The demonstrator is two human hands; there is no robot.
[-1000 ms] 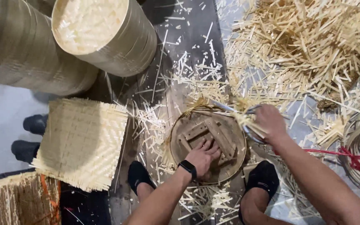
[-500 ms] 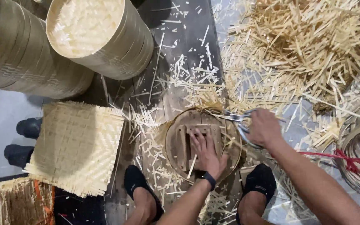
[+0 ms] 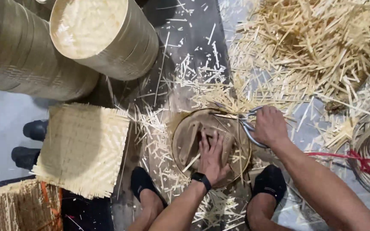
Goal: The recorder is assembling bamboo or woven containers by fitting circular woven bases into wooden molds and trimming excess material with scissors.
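Far left of the fingers lies a square woven bamboo mat with frayed edges, and beyond it stand tall round bamboo drums, pale and unmarked; no label, sign or printed package shows anywhere.

The left hand, a dark watch on its wrist, presses flat with fingers spread wide on the round bamboo frame, which sits on the floor between the person's two dark-socked feet. Just beside those fingers, at the frame's upper right rim, the right hand is closed round the handles of metal shears; whether the blades are apart or together I cannot tell.

The risk, as I judge it, is the blades working so near the spread fingers: a slip on a springy strip could nick them. The frame may also shift if the flat palm eases, spoiling the cut line. Loose offcuts heaped to the right could splinter bare skin, and the red cord on the hoops at far right could snag the forearm.
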